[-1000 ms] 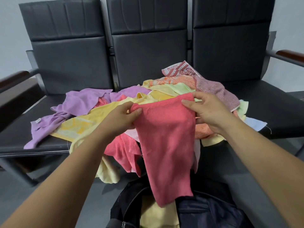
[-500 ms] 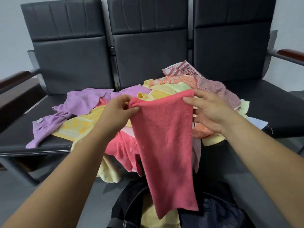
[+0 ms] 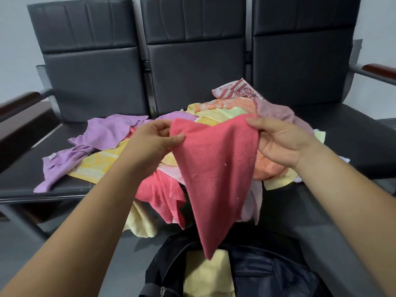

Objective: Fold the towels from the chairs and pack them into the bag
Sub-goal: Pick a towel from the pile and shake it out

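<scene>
I hold a coral-pink towel (image 3: 216, 168) up in front of me. My left hand (image 3: 154, 140) pinches its upper left corner and my right hand (image 3: 276, 142) grips its upper right edge. The towel hangs down to a point over the open dark bag (image 3: 267, 271) on the floor. A pale yellow towel (image 3: 205, 275) lies inside the bag. Behind the held towel, a heap of towels (image 3: 225, 108) in purple, yellow, orange, pink and red-patterned cloth covers the middle chair seat.
Three joined black chairs (image 3: 192, 67) with wooden armrests (image 3: 379, 69) stand against a pale wall. A purple towel (image 3: 102, 136) spreads onto the left seat. Some towels droop over the front edge of the seat towards the bag.
My hands have moved apart and the towel's top edge has stretched wider and sagged in the middle. Its lower end has drawn into a point, higher above the bag.
</scene>
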Demonstrator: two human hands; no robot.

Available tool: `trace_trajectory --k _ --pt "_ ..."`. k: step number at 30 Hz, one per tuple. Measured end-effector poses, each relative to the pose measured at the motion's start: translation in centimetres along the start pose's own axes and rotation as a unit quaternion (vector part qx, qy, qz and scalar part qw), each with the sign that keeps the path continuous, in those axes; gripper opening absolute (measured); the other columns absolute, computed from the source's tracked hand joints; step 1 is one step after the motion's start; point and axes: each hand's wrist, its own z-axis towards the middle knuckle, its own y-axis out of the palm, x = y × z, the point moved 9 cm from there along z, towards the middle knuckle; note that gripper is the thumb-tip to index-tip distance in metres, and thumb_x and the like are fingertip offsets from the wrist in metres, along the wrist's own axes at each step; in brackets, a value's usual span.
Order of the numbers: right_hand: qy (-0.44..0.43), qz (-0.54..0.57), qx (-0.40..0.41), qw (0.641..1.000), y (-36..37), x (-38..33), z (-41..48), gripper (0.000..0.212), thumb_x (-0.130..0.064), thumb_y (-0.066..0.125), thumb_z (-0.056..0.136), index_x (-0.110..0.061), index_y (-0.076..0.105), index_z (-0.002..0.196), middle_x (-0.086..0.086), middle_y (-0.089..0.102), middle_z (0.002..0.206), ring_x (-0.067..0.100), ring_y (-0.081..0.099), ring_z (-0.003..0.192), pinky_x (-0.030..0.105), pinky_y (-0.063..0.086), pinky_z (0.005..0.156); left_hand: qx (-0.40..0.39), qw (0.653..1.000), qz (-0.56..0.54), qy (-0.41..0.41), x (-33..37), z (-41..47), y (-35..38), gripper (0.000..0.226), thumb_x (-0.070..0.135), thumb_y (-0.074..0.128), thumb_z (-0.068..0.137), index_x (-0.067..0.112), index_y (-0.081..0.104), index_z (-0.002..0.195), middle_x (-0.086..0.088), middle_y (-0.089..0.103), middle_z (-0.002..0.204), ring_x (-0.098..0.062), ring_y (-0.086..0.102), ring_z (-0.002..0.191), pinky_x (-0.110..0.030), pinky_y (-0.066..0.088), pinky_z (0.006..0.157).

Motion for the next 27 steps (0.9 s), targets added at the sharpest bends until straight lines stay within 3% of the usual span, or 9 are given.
trace_trajectory --k 3,6,10,13,15,18,22,24,27 --pt "0.002 -0.179 0.036 0.983 -1.2 0.3 0.3 0.026 -0.009 0.070 0.085 -0.006 0.069 0.110 0.006 0.074 0.098 0.019 0.070 0.095 0.038 0.060 0.087 0.045 0.979 0.193 0.046 0.2 0.1 -1.0 0.016 0.005 0.066 0.093 0.019 0.073 0.096 -0.002 0.078 0.089 -0.021 0.071 0.090 -0.049 0.056 0.094" --pt "-0.013 -0.299 0.098 0.949 -2.3 -0.2 0.1 0.011 -0.014 0.069 0.094 -0.018 0.068 0.104 -0.001 0.075 0.089 0.019 0.071 0.083 0.042 0.059 0.079 0.051 0.983 0.171 0.034 0.2 0.0 -0.4 0.008 0.013 0.058 0.101 0.014 0.063 0.095 -0.004 0.071 0.078 -0.022 0.067 0.078 -0.043 0.062 0.081" --pt "0.003 -0.216 0.106 0.971 -2.3 0.0 0.1 0.021 -0.015 0.066 0.096 -0.011 0.066 0.117 0.003 0.071 0.093 0.014 0.069 0.075 0.030 0.059 0.063 0.079 0.992 0.095 -0.040 -0.6 -0.1 -0.8 0.019 0.029 0.059 0.102 0.014 0.064 0.093 -0.003 0.063 0.080 -0.017 0.063 0.067 -0.031 0.058 0.063" --pt "0.003 -0.019 0.065 0.998 -1.5 -0.1 0.0 0.043 -0.020 0.069 0.090 -0.006 0.064 0.131 0.004 0.071 0.109 0.013 0.068 0.097 0.028 0.059 0.083 0.015 0.989 -0.119 -0.089 -1.1 0.0 0.4 0.028 0.032 0.062 0.098 0.008 0.070 0.109 -0.004 0.072 0.098 -0.015 0.069 0.081 -0.031 0.058 0.078" --pt "-0.010 0.046 0.035 0.998 -0.9 -0.7 -0.1 0.048 -0.017 0.069 0.088 -0.001 0.063 0.132 0.009 0.068 0.130 0.017 0.065 0.121 0.032 0.054 0.101 -0.036 0.983 -0.171 -0.059 -0.4 0.0 1.4 0.033 0.020 0.064 0.094 0.002 0.067 0.121 -0.006 0.074 0.113 -0.016 0.070 0.098 -0.029 0.057 0.090" --pt "-0.004 -0.031 0.009 0.999 -0.4 -0.7 -0.2 0.037 -0.005 0.065 0.086 0.003 0.066 0.122 0.013 0.071 0.123 0.018 0.068 0.114 0.028 0.055 0.098 0.005 0.997 -0.078 -0.014 -0.2 -0.1 0.4 0.025 -0.006 0.064 0.089 0.007 0.069 0.110 -0.003 0.078 0.097 -0.015 0.073 0.095 -0.027 0.056 0.087" --pt "-0.005 -0.189 0.047 0.981 -1.6 -0.4 -0.1 0.016 -0.010 0.066 0.092 -0.012 0.070 0.107 0.003 0.071 0.093 0.018 0.070 0.088 0.040 0.060 0.083 0.080 0.984 0.155 0.034 0.1 -0.1 -1.3 0.010 0.009 0.064 0.097 0.016 0.069 0.093 -0.006 0.076 0.088 -0.022 0.073 0.089 -0.043 0.057 0.094" --pt "-0.008 -0.258 0.073 0.963 -2.1 -0.4 -0.1 0.010 -0.015 0.067 0.095 -0.018 0.069 0.105 0.001 0.072 0.090 0.018 0.071 0.082 0.041 0.059 0.077 0.088 0.982 0.162 0.032 0.0 -0.1 -1.1 0.011 0.019 0.061 0.100 0.015 0.063 0.090 -0.008 0.072 0.082 -0.023 0.072 0.080 -0.045 0.059 0.089" --pt "-0.008 -0.253 0.099 0.962 -2.5 -0.5 -0.1 0.016 -0.014 0.067 0.095 -0.014 0.071 0.111 0.002 0.073 0.095 0.016 0.072 0.080 0.035 0.059 0.068 0.096 0.989 0.112 -0.003 -0.6 0.1 -1.2 0.021 0.027 0.062 0.101 0.014 0.062 0.084 -0.004 0.059 0.072 -0.019 0.059 0.069 -0.038 0.060 0.077"
